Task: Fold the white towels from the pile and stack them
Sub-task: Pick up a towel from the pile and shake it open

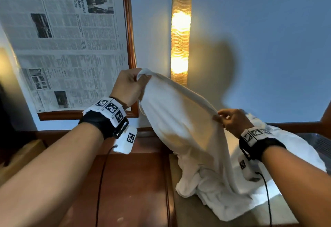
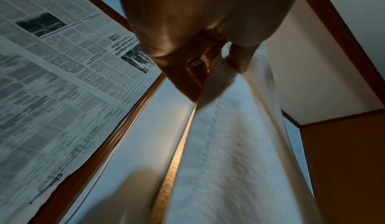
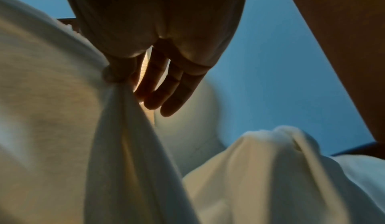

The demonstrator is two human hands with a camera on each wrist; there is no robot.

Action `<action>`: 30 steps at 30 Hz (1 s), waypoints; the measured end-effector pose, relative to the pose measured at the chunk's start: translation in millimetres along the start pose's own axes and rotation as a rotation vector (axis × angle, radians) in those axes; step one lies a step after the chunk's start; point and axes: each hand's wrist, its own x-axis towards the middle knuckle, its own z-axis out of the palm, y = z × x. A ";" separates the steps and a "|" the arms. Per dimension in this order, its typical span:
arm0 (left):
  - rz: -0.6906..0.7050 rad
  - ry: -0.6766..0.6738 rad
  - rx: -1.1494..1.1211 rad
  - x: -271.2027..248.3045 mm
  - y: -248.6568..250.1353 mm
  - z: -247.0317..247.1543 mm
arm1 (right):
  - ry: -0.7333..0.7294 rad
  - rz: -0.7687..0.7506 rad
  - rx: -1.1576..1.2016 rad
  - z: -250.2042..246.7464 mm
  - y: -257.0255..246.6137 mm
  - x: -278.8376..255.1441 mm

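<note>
A single white towel [image 1: 180,119] is held up above the worktop [image 1: 129,191], its top edge stretched on a slope between the two hands: the left hand [image 1: 128,87] is closed round one bunched corner, higher up, and the right hand [image 1: 232,120] pinches the edge lower down, thumb against forefinger. The lower part of the towel is draped onto the pile [image 1: 286,151] of white cloth lying to the right, so it cannot be told exactly where the one ends and the other begins. No folded towel and no stack can be made out in any view, so the task is judged to be at an early stage, with this towel being spread for its first fold and the pile left to be worked through. In the left wrist view the thumb's clamp on the cloth and a ring [image 2: 194,62] on one finger are shown, which are hidden from the head camera. In the right wrist view the other three fingers [image 3: 166,86] are seen loosely extended and clear of the cloth, with a peak of the pile below them.
</note>
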 end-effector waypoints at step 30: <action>0.013 -0.131 0.012 -193.9 11.5 -199.8 | 0.142 -0.207 0.021 91.7 -261.4 -161.9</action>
